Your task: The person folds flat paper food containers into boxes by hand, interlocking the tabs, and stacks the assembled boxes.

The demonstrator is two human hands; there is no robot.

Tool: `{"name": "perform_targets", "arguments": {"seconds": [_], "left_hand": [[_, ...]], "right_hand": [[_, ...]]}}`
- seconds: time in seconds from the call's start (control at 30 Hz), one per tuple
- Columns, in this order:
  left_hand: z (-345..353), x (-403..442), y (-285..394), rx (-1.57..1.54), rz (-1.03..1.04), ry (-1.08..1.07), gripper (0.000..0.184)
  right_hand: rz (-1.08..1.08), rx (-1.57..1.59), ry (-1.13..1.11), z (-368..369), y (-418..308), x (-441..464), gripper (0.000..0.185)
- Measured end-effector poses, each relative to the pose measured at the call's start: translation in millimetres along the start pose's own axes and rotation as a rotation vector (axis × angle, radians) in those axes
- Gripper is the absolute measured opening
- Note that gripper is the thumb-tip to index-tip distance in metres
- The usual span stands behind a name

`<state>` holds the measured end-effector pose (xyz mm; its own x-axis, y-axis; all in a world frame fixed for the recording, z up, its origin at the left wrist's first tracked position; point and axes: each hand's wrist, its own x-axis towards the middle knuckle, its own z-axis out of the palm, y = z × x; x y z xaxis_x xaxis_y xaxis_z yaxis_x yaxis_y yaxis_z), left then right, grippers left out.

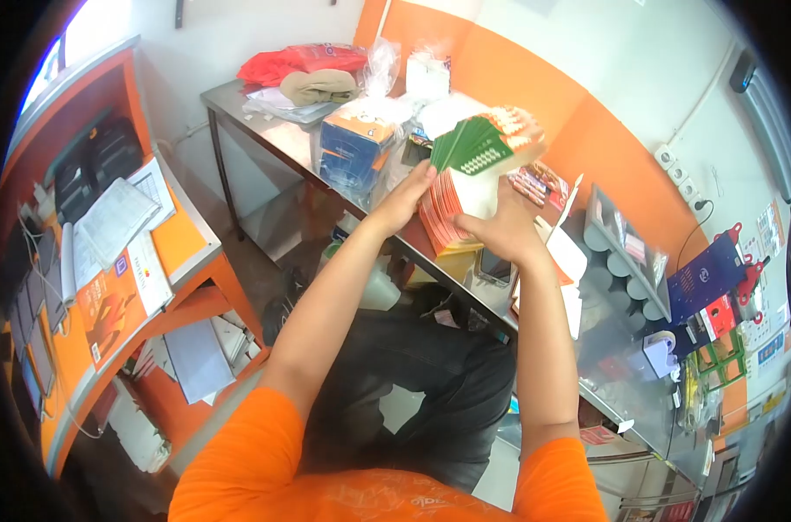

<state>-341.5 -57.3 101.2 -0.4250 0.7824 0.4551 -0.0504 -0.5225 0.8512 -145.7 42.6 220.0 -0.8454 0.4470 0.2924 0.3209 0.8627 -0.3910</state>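
Note:
Above the table's front edge, my two hands are closed about a thick stack of printed cards (pixel 440 211) with orange-red edges. Green cards (pixel 478 146) with white print fan out at its top, their far ends orange and white and smeared by motion. My left hand (pixel 404 198) grips the left side, its fingertip at the corner of the green cards. From the right, my right hand (pixel 507 224) presses its thumb on the orange-edged stack; its other fingers point up and are partly hidden. Just below lies a phone-like dark device (pixel 493 266).
A blue and orange box (pixel 353 143) stands left of the cards, near red cloth (pixel 301 61) and a beige cap (pixel 319 87). To the right are white papers (pixel 562 261) and a grey tray (pixel 626 252). An orange desk (pixel 108 304) with papers flanks my left.

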Motion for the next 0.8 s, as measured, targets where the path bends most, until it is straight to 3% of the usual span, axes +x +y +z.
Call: {"name": "perform_targets", "arguments": {"seconds": [0.1,0.23,0.3,0.43,0.57,0.67,0.8], "left_hand": [[17.2,-36.4,36.6,-0.24,-0.103,-0.024,0.066],[16.2,-51.3,19.9,-0.238,-0.029,0.073,0.076],[9.2,-47.7,-0.5,-0.146,-0.02,0.021,0.074],[26.6,-54.3,28.3,-0.032,-0.158,0.009,0.072],[36.7,-45.7,22.3,0.009,-0.056,-0.002,0.075],[44.0,-43.1,29.7,-0.01,-0.106,0.038,0.072],[61.0,-42.4,36.5,-0.039,-0.093,0.101,0.076]], "right_hand": [[-0.074,0.19,0.011,-2.2,11.1,-12.3,0.124],[-0.113,0.238,0.047,-4.0,15.8,-33.4,0.121],[-0.106,0.246,0.073,-4.2,23.2,-34.9,0.121],[-0.081,0.379,0.084,-11.4,27.3,-41.9,0.118],[-0.126,0.434,0.167,-4.6,43.1,-42.7,0.112],[-0.023,0.656,0.065,-6.6,48.2,-48.1,0.108],[-0.079,0.848,0.1,10.0,70.0,-46.6,0.099]]}}
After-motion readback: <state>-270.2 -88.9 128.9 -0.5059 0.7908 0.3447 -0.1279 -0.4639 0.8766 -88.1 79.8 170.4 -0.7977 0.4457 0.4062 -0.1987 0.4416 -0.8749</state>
